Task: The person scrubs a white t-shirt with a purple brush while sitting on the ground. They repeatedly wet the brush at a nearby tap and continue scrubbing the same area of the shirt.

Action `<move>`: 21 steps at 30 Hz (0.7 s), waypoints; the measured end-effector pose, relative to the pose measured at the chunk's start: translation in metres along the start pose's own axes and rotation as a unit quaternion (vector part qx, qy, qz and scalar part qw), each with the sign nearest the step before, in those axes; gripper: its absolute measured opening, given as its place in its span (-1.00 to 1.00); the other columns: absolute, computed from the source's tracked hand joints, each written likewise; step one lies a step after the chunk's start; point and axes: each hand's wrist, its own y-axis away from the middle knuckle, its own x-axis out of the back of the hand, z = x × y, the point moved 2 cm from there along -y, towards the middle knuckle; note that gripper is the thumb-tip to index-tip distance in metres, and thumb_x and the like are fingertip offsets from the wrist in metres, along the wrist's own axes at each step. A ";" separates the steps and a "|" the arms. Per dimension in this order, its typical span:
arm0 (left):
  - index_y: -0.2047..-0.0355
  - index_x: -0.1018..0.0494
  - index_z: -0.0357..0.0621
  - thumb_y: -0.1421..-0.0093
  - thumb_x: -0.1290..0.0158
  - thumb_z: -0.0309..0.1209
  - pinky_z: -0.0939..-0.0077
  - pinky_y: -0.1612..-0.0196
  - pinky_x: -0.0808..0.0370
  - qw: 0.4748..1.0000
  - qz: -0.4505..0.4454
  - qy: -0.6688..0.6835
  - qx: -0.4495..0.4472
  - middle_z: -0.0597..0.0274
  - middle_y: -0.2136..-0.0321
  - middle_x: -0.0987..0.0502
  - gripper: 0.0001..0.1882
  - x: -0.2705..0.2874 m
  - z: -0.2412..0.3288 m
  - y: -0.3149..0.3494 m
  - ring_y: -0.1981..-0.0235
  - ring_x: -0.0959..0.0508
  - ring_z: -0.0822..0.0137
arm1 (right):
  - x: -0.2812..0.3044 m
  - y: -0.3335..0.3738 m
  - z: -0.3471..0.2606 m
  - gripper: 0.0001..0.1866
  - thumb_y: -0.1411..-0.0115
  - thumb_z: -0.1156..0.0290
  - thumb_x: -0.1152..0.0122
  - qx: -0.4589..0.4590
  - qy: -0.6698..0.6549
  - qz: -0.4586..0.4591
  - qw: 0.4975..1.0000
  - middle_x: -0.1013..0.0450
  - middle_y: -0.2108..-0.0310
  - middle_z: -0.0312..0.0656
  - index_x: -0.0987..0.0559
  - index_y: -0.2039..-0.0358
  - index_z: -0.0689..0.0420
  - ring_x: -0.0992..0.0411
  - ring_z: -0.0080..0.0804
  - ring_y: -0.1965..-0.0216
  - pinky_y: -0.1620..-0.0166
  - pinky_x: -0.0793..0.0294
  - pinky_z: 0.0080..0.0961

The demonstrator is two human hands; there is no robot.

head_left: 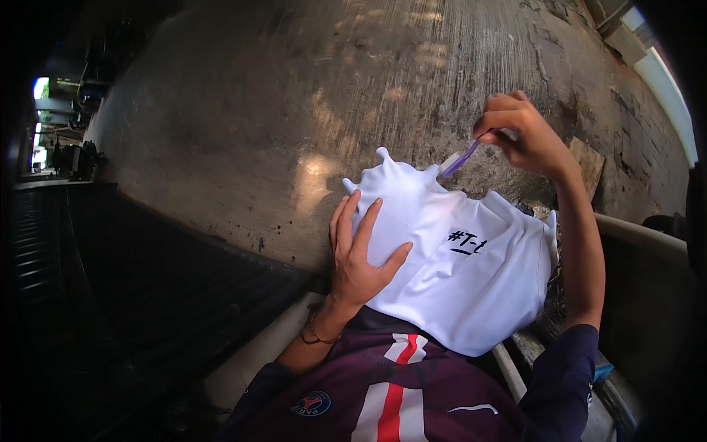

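Observation:
A white cloth (482, 287), likely a shirt, is spread over my lap, with black lettering near its middle and a wavy, gathered far edge. My left hand (361, 258) lies on the cloth's left side, fingers spread. Beyond the cloth, to the right, my right hand (519, 132) is raised and pinches the handle of a purple toothbrush (462, 160). Its pale bristle end points down to the left, close to the cloth's far edge. I cannot tell whether the bristles touch the fabric.
Rough concrete floor (243, 132) stretches out ahead, with damp, darker patches. Dark ribbed sheeting (147, 295) runs along the left. At the right are a flat brownish slab (587, 166) and a pale curved rail (637, 230). A pale wall base (666, 103) stands at the far right.

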 end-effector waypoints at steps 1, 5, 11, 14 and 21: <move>-0.40 -0.51 -0.22 -0.11 -0.56 -0.16 -0.22 -0.48 -0.31 1.000 -0.005 -0.013 -0.004 -0.30 -0.47 -0.29 -0.12 0.004 0.005 -0.002 -0.47 -0.30 -0.35 | -0.008 -0.006 -0.014 -0.90 -0.23 0.42 -0.52 0.011 -0.018 -0.004 1.000 -0.58 0.29 -0.26 -0.77 0.25 0.06 -0.53 -0.23 0.10 -0.17 -0.29 -0.22; -0.43 -0.50 -0.10 -0.11 -0.56 -0.11 -0.24 -0.50 -0.29 0.998 -0.026 -0.061 -0.020 -0.32 -0.49 -0.27 -0.09 -0.006 0.011 -0.011 -0.49 -0.26 -0.35 | -0.035 -0.011 -0.038 -0.82 -0.13 0.26 -0.60 0.054 -0.040 -0.017 0.998 -0.60 0.32 -0.29 -0.79 0.32 0.03 -0.54 -0.25 0.10 -0.11 -0.31 -0.25; -0.51 -0.43 -0.02 -0.08 -0.56 0.00 -0.28 -0.51 -0.26 0.996 -0.047 -0.070 -0.005 -0.34 -0.51 -0.21 0.03 -0.011 0.012 -0.015 -0.51 -0.22 -0.38 | -0.053 -0.014 -0.050 -0.80 -0.05 0.23 -0.61 0.132 -0.044 -0.007 0.990 -0.49 0.39 -0.36 -0.80 0.34 0.00 -0.48 -0.29 0.17 -0.07 -0.30 -0.24; -0.53 -0.40 -0.04 -0.06 -0.57 0.02 -0.29 -0.52 -0.25 0.996 -0.053 -0.069 -0.003 -0.34 -0.52 -0.20 0.07 -0.013 0.010 -0.016 -0.51 -0.22 -0.38 | -0.055 -0.017 -0.050 -0.79 -0.02 0.24 -0.62 0.121 -0.019 -0.005 0.992 -0.47 0.41 -0.38 -0.79 0.36 0.00 -0.46 -0.31 0.20 -0.06 -0.30 -0.24; -0.56 -0.31 -0.17 0.00 -0.63 -0.06 -0.26 -0.52 -0.23 0.996 -0.053 -0.075 0.004 -0.35 -0.53 -0.19 0.19 -0.011 0.009 -0.018 -0.54 -0.20 -0.37 | -0.063 -0.014 -0.057 -0.87 0.03 0.34 -0.56 0.135 -0.013 0.030 0.990 -0.51 0.42 -0.36 -0.75 0.45 -0.01 -0.50 -0.32 0.19 0.05 -0.29 -0.26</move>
